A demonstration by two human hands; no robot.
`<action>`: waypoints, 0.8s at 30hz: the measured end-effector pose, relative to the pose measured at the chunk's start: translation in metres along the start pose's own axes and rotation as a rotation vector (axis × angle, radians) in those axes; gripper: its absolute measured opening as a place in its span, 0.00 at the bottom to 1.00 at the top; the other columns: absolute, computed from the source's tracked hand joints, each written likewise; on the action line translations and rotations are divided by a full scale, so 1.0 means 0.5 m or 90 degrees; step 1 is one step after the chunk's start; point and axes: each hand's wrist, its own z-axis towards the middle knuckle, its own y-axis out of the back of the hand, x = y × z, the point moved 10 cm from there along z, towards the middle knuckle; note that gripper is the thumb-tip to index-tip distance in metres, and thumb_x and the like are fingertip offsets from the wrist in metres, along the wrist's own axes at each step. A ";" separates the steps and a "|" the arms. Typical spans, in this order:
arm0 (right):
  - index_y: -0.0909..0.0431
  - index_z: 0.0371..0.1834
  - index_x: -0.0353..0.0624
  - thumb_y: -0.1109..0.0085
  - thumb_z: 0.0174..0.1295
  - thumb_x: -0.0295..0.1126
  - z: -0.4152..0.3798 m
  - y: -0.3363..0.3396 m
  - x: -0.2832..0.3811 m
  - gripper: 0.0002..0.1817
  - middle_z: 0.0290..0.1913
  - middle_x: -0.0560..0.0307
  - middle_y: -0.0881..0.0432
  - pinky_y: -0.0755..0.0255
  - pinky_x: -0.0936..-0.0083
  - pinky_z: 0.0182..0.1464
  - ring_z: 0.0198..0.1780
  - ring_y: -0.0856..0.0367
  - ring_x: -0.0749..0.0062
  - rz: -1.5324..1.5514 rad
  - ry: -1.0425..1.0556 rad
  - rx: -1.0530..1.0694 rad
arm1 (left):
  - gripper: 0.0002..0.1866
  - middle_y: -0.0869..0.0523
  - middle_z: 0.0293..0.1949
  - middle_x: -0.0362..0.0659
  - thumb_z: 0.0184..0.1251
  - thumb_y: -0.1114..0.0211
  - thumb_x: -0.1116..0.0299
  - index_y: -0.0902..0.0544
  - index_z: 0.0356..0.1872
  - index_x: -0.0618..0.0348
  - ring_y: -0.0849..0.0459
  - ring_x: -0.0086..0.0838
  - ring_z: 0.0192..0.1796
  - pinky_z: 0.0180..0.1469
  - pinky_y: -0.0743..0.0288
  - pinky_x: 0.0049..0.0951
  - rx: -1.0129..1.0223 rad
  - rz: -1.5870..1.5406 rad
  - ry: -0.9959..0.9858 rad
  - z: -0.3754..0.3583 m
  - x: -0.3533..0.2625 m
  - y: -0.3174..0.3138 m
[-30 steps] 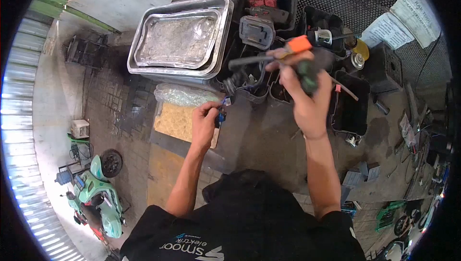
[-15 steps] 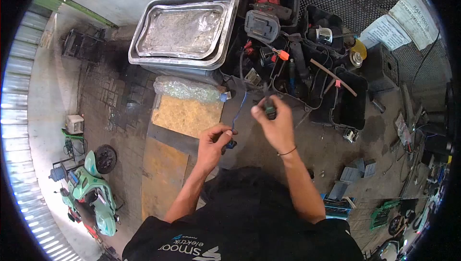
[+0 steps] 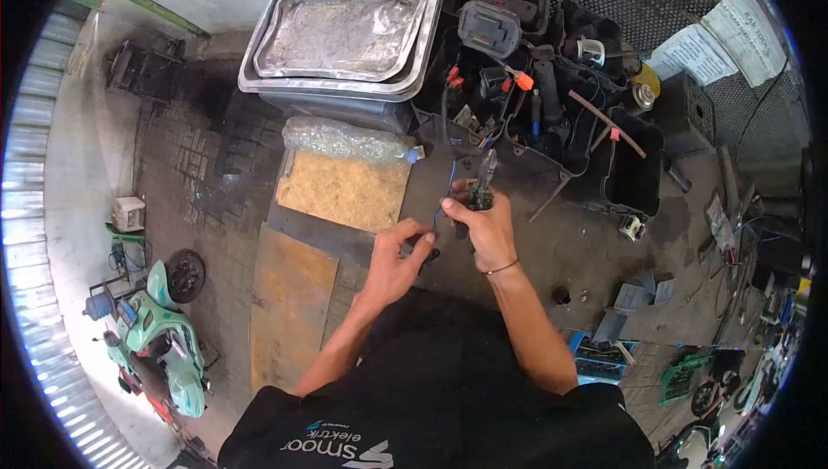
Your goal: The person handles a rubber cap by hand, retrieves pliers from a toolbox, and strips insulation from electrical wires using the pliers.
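Observation:
My left hand (image 3: 398, 255) pinches a thin blue wire (image 3: 452, 177), whose free end points up and away from me. A small dark part hangs by the fingers of that hand. In my right hand (image 3: 487, 226) is a tool that looks like pliers (image 3: 488, 174), with dark green grips and the metal end pointing away from me. The right thumb and forefinger are at the wire, just beside the left fingertips. Whether they touch it is hard to tell.
Metal trays (image 3: 341, 33) lie on a dark bin at the back left. A plastic bottle (image 3: 345, 139) rests along a tan board (image 3: 345, 193). Black bins (image 3: 634, 167) with tools and cables stand at the back right. A green scooter (image 3: 164, 331) is at the left.
My right hand has moved left to the wire, and the pliers now show clearly. My left hand has shifted slightly right. The whole view has shifted a little.

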 end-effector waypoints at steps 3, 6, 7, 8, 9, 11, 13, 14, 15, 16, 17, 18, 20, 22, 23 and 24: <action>0.17 0.44 0.36 0.24 0.55 0.23 -0.009 0.001 0.007 0.14 0.35 0.61 0.15 0.26 0.78 0.37 0.34 0.19 0.79 -0.044 0.029 -0.033 | 0.10 0.18 0.28 0.41 0.74 0.34 0.70 0.17 0.43 0.69 0.22 0.21 0.33 0.38 0.28 0.28 0.012 -0.040 0.050 0.015 0.025 0.004; 0.17 0.43 0.36 0.25 0.57 0.23 -0.011 -0.003 0.010 0.13 0.35 0.61 0.15 0.26 0.79 0.37 0.34 0.19 0.79 -0.054 0.068 -0.046 | 0.09 0.16 0.30 0.39 0.77 0.35 0.69 0.17 0.45 0.67 0.20 0.20 0.35 0.40 0.26 0.26 0.045 -0.112 0.060 0.035 0.032 -0.004; 0.17 0.43 0.36 0.25 0.57 0.23 -0.012 -0.001 0.016 0.13 0.35 0.61 0.15 0.26 0.79 0.37 0.34 0.19 0.79 -0.058 0.074 -0.054 | 0.09 0.16 0.32 0.37 0.78 0.36 0.69 0.17 0.45 0.66 0.18 0.21 0.36 0.42 0.25 0.25 0.052 -0.163 0.058 0.040 0.034 -0.008; 0.17 0.44 0.36 0.26 0.58 0.23 -0.012 0.000 0.019 0.13 0.35 0.61 0.15 0.26 0.79 0.36 0.34 0.19 0.79 -0.087 0.063 -0.061 | 0.09 0.16 0.32 0.37 0.78 0.36 0.69 0.17 0.45 0.66 0.18 0.21 0.36 0.42 0.25 0.25 0.060 -0.169 0.054 0.046 0.036 -0.011; 0.17 0.44 0.36 0.27 0.58 0.23 -0.012 0.001 0.020 0.12 0.35 0.61 0.15 0.27 0.80 0.36 0.33 0.19 0.80 -0.115 0.051 -0.070 | 0.09 0.16 0.32 0.38 0.78 0.37 0.69 0.17 0.43 0.65 0.16 0.22 0.36 0.41 0.23 0.26 0.023 -0.309 0.092 0.052 0.052 -0.003; 0.18 0.45 0.36 0.27 0.59 0.24 -0.012 0.009 0.029 0.12 0.35 0.61 0.15 0.28 0.80 0.35 0.33 0.19 0.80 -0.100 0.064 -0.092 | 0.08 0.15 0.33 0.41 0.79 0.39 0.69 0.18 0.42 0.65 0.12 0.25 0.38 0.41 0.22 0.26 -0.020 -0.493 0.163 0.069 0.105 0.014; 0.18 0.47 0.36 0.28 0.60 0.24 -0.011 0.019 0.023 0.13 0.34 0.62 0.16 0.29 0.81 0.33 0.32 0.20 0.81 -0.067 0.077 -0.107 | 0.08 0.14 0.34 0.42 0.80 0.40 0.69 0.19 0.42 0.64 0.12 0.27 0.40 0.43 0.22 0.25 -0.036 -0.526 0.161 0.090 0.127 0.030; 0.18 0.47 0.36 0.28 0.60 0.24 -0.015 0.020 0.020 0.13 0.34 0.62 0.16 0.29 0.81 0.33 0.32 0.20 0.81 -0.073 0.078 -0.113 | 0.08 0.14 0.34 0.42 0.81 0.41 0.69 0.19 0.43 0.63 0.11 0.28 0.42 0.44 0.23 0.24 -0.061 -0.555 0.155 0.100 0.137 0.042; 0.19 0.47 0.36 0.29 0.60 0.24 -0.017 0.017 0.018 0.13 0.33 0.61 0.16 0.29 0.80 0.34 0.32 0.20 0.80 -0.100 0.066 -0.124 | 0.07 0.14 0.34 0.43 0.81 0.42 0.70 0.20 0.43 0.62 0.11 0.29 0.43 0.48 0.23 0.24 -0.048 -0.556 0.155 0.108 0.131 0.046; 0.19 0.48 0.35 0.30 0.60 0.23 -0.018 0.015 0.016 0.13 0.32 0.60 0.16 0.28 0.78 0.34 0.31 0.20 0.78 -0.128 0.054 -0.134 | 0.07 0.14 0.34 0.43 0.81 0.42 0.70 0.20 0.43 0.62 0.11 0.29 0.43 0.48 0.23 0.24 -0.046 -0.562 0.154 0.112 0.126 0.045; 0.19 0.48 0.35 0.30 0.60 0.23 -0.018 0.015 0.014 0.13 0.32 0.60 0.16 0.28 0.78 0.34 0.31 0.20 0.78 -0.134 0.056 -0.134 | 0.07 0.14 0.34 0.43 0.81 0.42 0.69 0.20 0.43 0.62 0.12 0.29 0.42 0.48 0.21 0.25 -0.034 -0.591 0.150 0.115 0.117 0.041; 0.19 0.47 0.36 0.29 0.60 0.24 -0.019 0.013 0.013 0.13 0.33 0.61 0.16 0.29 0.79 0.33 0.31 0.20 0.79 -0.118 0.071 -0.128 | 0.08 0.15 0.34 0.43 0.82 0.42 0.69 0.21 0.42 0.62 0.13 0.29 0.40 0.47 0.20 0.27 -0.023 -0.619 0.147 0.118 0.105 0.041; 0.19 0.47 0.36 0.28 0.60 0.24 -0.016 0.008 0.012 0.13 0.35 0.61 0.16 0.29 0.80 0.33 0.32 0.20 0.81 -0.104 0.088 -0.122 | 0.06 0.15 0.35 0.42 0.81 0.41 0.70 0.21 0.43 0.62 0.13 0.32 0.41 0.48 0.19 0.31 0.001 -0.636 0.146 0.128 0.112 0.044; 0.19 0.47 0.37 0.26 0.60 0.26 -0.018 0.000 0.015 0.14 0.35 0.61 0.16 0.29 0.80 0.33 0.32 0.20 0.80 -0.065 0.107 -0.121 | 0.05 0.16 0.36 0.42 0.80 0.41 0.70 0.22 0.44 0.61 0.12 0.35 0.43 0.48 0.17 0.35 0.028 -0.649 0.149 0.132 0.103 0.042; 0.19 0.47 0.37 0.26 0.60 0.26 -0.017 -0.002 0.015 0.14 0.35 0.61 0.16 0.29 0.80 0.33 0.32 0.20 0.80 -0.066 0.106 -0.124 | 0.04 0.15 0.36 0.42 0.79 0.40 0.71 0.23 0.44 0.61 0.12 0.36 0.43 0.48 0.17 0.36 0.068 -0.621 0.171 0.130 0.101 0.028; 0.19 0.47 0.37 0.26 0.60 0.26 -0.014 -0.007 0.019 0.14 0.35 0.61 0.16 0.28 0.79 0.33 0.32 0.20 0.79 -0.076 0.110 -0.120 | 0.04 0.15 0.35 0.43 0.78 0.39 0.71 0.23 0.44 0.61 0.11 0.36 0.43 0.48 0.17 0.37 0.108 -0.592 0.194 0.125 0.099 0.016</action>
